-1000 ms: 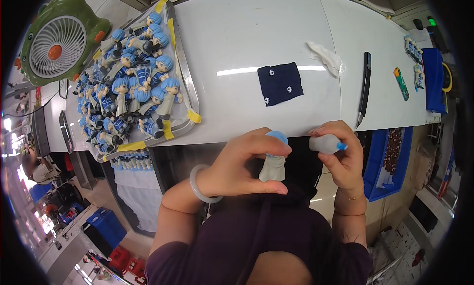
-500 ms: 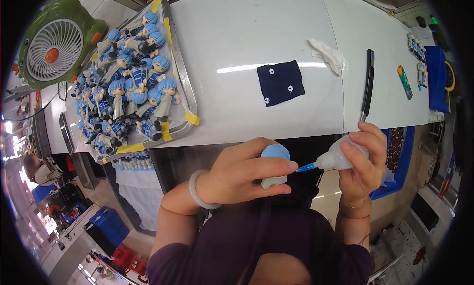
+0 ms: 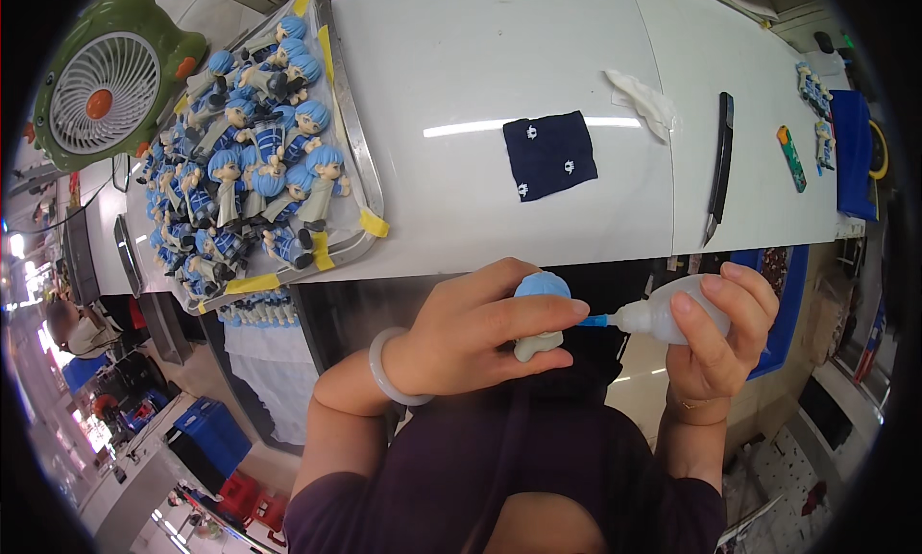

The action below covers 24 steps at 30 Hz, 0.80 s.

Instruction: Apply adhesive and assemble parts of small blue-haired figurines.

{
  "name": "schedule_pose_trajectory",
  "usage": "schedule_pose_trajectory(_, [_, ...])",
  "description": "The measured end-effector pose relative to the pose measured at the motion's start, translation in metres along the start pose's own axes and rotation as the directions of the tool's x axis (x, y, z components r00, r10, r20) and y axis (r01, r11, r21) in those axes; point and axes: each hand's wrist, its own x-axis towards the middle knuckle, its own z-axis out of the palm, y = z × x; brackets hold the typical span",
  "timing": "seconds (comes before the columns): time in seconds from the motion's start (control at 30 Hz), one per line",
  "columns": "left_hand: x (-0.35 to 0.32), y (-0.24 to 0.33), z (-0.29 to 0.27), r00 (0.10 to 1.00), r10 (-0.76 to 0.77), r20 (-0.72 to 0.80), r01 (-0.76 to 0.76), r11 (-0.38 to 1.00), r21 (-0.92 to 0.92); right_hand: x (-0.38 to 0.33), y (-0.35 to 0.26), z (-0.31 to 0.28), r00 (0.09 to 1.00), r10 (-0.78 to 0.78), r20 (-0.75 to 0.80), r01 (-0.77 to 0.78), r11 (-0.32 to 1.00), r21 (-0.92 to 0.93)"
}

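In front of my body, past the table's near edge, my left hand [image 3: 480,325] grips a small blue-haired figurine [image 3: 541,285] between thumb and fingers. Its blue head and pale lower part stick out; the rest is hidden by my fingers. My right hand [image 3: 718,338] is wrapped round a translucent white squeeze bottle [image 3: 663,309] held sideways. The bottle's thin blue nozzle [image 3: 594,321] points left and reaches the figurine beside my left fingertips. Whether the tip touches the figurine is hidden.
A metal tray [image 3: 370,184] heaped with similar figurines stands at the left, beside a green fan [image 3: 106,84]. On the white table [image 3: 432,84] lie a navy cloth [image 3: 550,157], a crumpled tissue [image 3: 642,105], a black-handled knife [image 3: 720,160] and a green-orange cutter [image 3: 792,160].
My right hand and the bottle have shifted slightly right and down, turning the nozzle closer to level. My left hand keeps its grip on the figurine, almost in place.
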Motion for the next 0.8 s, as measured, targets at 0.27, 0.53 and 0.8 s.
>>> schedule_pose_trajectory(0.27, [0.001,-0.002,0.003,0.999,0.011,-0.042,-0.013,0.999,-0.052,0.001,-0.001,-0.001,1.0,-0.023,0.008,0.023,1.0,-0.016])
schedule_pose_trajectory(0.53, [0.001,-0.003,0.003,0.999,0.02,-0.046,-0.023,0.997,-0.067,0.001,-0.004,-0.003,0.999,-0.04,0.024,0.041,0.996,-0.075])
schedule_pose_trajectory(0.8, [0.0,-0.002,0.001,0.999,0.005,-0.035,-0.006,0.999,-0.047,0.003,-0.009,-0.008,0.998,-0.039,0.043,0.044,0.992,-0.116])
